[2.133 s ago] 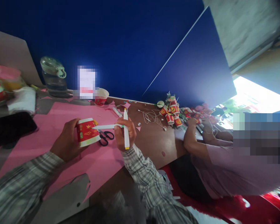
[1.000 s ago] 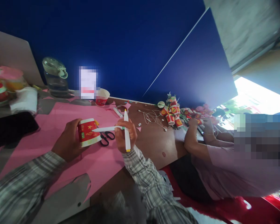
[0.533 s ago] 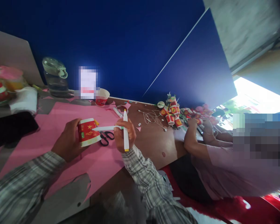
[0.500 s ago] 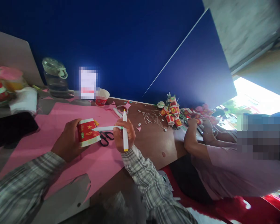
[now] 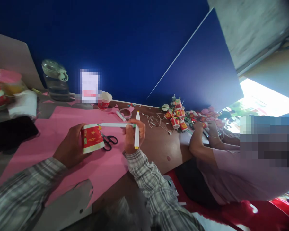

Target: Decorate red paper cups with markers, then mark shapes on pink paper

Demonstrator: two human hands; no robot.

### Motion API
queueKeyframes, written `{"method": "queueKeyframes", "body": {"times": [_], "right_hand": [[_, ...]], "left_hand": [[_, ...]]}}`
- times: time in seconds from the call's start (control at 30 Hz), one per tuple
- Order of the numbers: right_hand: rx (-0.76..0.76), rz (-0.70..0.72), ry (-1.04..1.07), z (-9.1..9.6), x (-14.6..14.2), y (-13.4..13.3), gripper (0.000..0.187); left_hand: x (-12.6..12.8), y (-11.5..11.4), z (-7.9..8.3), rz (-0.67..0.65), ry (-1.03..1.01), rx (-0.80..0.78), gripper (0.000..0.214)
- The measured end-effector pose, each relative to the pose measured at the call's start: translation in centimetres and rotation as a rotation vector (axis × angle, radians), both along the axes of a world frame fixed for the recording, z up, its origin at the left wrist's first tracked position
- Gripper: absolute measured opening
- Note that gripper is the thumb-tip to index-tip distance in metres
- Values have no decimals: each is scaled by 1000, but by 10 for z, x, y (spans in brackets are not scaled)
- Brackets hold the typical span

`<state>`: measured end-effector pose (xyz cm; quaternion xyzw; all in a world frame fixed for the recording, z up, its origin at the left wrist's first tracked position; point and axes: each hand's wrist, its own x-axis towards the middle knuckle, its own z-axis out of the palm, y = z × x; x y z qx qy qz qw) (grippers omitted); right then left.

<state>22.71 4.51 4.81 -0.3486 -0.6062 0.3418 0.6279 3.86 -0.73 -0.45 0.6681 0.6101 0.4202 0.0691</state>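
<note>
My left hand (image 5: 69, 148) is wrapped round a red paper cup (image 5: 91, 138) with yellow stars, held on its side above a pink paper sheet (image 5: 62, 138). My right hand (image 5: 133, 136) is closed on two white markers: one marker (image 5: 114, 125) lies level with its tip at the cup's rim, the other marker (image 5: 136, 130) stands upright in the fist. Black scissors (image 5: 110, 141) lie on the pink sheet just below the cup.
A brown table (image 5: 159, 141) carries a white cable (image 5: 155, 120), a cluster of red cups (image 5: 177, 117), another red cup (image 5: 104, 100), a marker (image 5: 120, 115) and a clear jug (image 5: 54, 80). A dark phone (image 5: 11, 131) lies left. Another person's arm (image 5: 202, 144) rests at the right.
My right hand has shifted right and up, and the level marker now points at the cup's upper rim instead of its side. The cup stays in my left hand.
</note>
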Motion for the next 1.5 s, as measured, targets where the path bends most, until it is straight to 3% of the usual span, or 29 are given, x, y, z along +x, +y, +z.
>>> {"method": "queueKeyframes", "body": {"times": [0.07, 0.2, 0.3, 0.5, 0.63, 0.83, 1.17, 1.33, 1.5], "right_hand": [[-44, 24, 239, -3, -5, 13, 19], [-355, 172, 508, -14, -16, 35, 19], [-503, 293, 523, -24, -20, 38, 20], [-554, 510, 473, -28, -29, 22, 29], [-610, 526, 399, -29, -35, 13, 29], [-543, 495, 273, -35, -34, 12, 24], [-579, 693, 177, -38, -29, 18, 28], [-380, 434, 221, -32, -23, 18, 29], [-216, 454, -39, -12, -14, 6, 27]], "left_hand": [[1, -2, 0, -16, -21, 15, 95], [7, -9, 3, -161, -76, -24, 102], [12, -13, 6, -266, -102, -34, 94], [13, -14, 6, -275, -70, 58, 95], [14, -16, 10, -265, -64, 20, 94], [20, -19, 19, -305, -62, 18, 91], [20, -21, 16, -303, -54, 23, 89], [17, -16, 14, -179, -7, 72, 82], [12, -10, 14, -71, 30, 114, 87]]}}
